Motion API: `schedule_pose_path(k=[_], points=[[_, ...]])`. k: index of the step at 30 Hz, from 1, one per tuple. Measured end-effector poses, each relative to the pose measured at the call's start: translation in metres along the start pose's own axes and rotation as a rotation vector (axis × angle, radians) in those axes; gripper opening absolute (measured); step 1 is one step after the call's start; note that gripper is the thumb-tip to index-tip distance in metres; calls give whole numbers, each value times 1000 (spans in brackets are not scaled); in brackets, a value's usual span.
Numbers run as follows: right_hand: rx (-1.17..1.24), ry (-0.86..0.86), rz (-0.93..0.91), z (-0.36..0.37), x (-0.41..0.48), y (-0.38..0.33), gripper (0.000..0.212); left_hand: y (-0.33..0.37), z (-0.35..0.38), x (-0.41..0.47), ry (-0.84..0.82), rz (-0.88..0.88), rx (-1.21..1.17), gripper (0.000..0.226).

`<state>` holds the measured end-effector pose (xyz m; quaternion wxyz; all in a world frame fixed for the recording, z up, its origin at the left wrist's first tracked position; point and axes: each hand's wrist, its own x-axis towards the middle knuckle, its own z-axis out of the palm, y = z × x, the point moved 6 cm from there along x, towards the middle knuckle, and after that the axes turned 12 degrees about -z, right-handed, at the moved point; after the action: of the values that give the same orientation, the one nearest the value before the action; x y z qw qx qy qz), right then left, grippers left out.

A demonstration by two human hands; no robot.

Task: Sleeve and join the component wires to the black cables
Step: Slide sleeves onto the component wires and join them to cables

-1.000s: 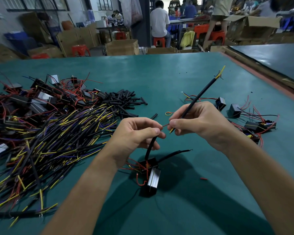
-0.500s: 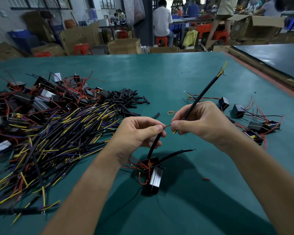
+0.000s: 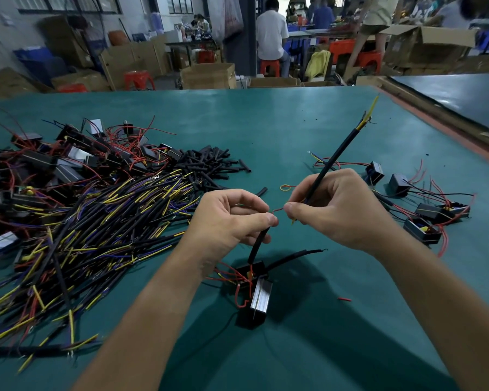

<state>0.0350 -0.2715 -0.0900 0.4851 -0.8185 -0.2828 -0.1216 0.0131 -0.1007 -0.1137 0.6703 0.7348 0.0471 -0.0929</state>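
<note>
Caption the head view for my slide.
Left hand pinches a red wire, right hand holds a black cable, over a component on a green table.

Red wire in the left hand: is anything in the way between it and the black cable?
Nothing visible. The red wire runs from the left hand straight to the right hand, which grips the black cable.

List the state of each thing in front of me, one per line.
Left hand: pinches the red wire above its sleeve.
Right hand: grips the black cable, tilted upward.
Red wire: spans between the hands.
Sleeve: on the wire, above the component.
Component: lying on the table.
</note>
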Motion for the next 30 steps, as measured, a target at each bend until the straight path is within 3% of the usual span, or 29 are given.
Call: schedule_pose_path(k=[9, 19, 30], points=[[-80, 24, -74, 7, 0, -5, 20, -3, 0, 1, 67, -12, 0, 11], [31, 13, -108, 15, 0, -7, 19, -5, 2, 3, 85, -2, 11, 14], [49, 45, -100, 14, -1, -8, 19, 2, 0, -3, 287, 238, 243, 5]])
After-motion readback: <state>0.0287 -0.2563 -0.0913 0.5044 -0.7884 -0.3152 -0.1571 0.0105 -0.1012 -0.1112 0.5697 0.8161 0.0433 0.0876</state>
